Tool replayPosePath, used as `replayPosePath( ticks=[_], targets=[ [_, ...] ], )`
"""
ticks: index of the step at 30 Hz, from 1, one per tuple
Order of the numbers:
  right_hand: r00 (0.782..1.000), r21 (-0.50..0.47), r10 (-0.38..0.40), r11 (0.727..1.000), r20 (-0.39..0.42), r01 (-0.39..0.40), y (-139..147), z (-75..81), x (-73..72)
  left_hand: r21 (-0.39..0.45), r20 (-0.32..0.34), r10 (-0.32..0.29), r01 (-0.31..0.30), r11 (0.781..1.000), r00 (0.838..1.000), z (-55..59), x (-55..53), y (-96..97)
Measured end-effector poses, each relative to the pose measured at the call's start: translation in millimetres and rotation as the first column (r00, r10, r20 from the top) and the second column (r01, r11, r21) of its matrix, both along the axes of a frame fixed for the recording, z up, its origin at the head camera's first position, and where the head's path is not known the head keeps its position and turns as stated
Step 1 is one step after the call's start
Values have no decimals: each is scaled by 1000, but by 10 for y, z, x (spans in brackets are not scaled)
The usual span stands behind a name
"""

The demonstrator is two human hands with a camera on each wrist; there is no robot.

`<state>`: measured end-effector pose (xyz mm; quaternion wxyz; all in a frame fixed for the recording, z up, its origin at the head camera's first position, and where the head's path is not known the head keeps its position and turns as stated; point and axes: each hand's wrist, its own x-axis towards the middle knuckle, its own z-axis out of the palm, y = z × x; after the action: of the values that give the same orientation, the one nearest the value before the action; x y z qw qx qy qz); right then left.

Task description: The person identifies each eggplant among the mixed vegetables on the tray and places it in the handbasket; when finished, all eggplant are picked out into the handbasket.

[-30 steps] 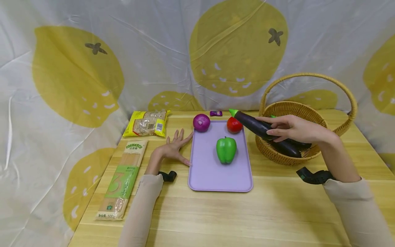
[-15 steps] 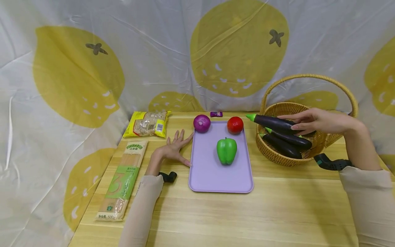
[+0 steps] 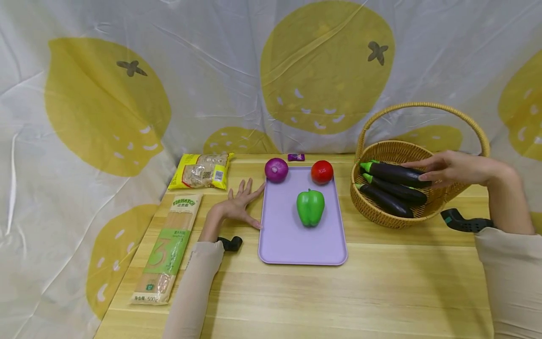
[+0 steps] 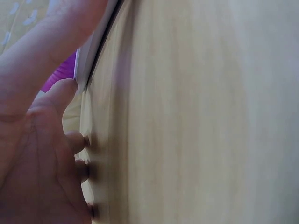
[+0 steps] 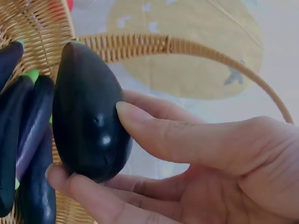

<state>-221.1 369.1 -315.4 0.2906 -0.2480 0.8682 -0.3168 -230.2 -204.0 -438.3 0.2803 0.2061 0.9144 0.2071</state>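
My right hand [image 3: 461, 169] pinches the blunt end of an eggplant [image 3: 398, 174] between thumb and fingers, its green stem pointing left. That eggplant lies just over the others inside the wicker basket [image 3: 365, 212]. Beneath it rest several more dark eggplants [image 3: 387, 201], their stems also to the left. In the right wrist view the thumb presses the side of the held eggplant [image 5: 88, 112] and the fingertips curl under it. My left hand [image 3: 233, 207] is spread on the table, thumb and index fingertips at the left edge of the lilac tray [image 3: 296, 247].
A green bell pepper [image 3: 311, 207] stands on the tray, with a red tomato [image 3: 322, 172] and a purple onion [image 3: 276, 170] at its back corners. Behind sits a small purple packet [image 3: 296, 157]. At left lie a yellow bag [image 3: 201, 171] and a noodle pack [image 3: 168, 249]. The basket's tall handle [image 3: 423, 104] arches up.
My right hand has carried the eggplant rightward and lowered it into the basket, from above its left rim to over the other eggplants. The left hand and tray have stayed put.
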Motion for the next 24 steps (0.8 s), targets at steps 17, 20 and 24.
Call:
replayPosePath(
  ticks=[17, 20, 24],
  targets=[
    [984, 189, -175, 965, -36, 179, -155, -12, -52, -3, -5, -5, 5, 1000, 1000, -3, -2, -8],
    [982, 186, -188, 964, -34, 191, -173, -34, -86, -1, 0, -4, 4, 1000, 1000, -3, -2, -10],
    [977, 208, -197, 955, -81, 210, -170, -71, -121, 3, 3, -3, 3, 1000, 1000, -5, -2, -13]
  ],
)
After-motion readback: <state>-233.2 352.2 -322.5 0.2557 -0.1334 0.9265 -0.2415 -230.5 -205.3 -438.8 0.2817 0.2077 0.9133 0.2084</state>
